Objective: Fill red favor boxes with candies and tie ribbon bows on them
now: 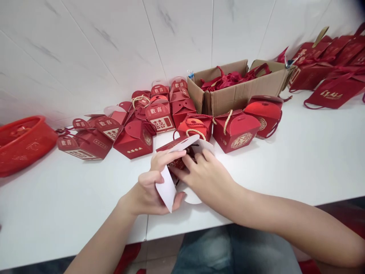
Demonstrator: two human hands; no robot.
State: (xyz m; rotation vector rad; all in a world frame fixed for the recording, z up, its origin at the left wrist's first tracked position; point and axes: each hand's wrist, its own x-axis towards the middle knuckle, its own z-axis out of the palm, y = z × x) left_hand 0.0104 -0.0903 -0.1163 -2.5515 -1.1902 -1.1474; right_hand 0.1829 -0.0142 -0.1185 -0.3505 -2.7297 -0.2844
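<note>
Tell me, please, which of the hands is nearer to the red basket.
Left. The left hand holds the open box, right of the red basket; the right hand, reaching into the box, is farther right.

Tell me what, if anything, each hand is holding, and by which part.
The left hand holds an open box by a white flap on its left side. The right hand reaches inside; whether it grips anything there is hidden.
</note>
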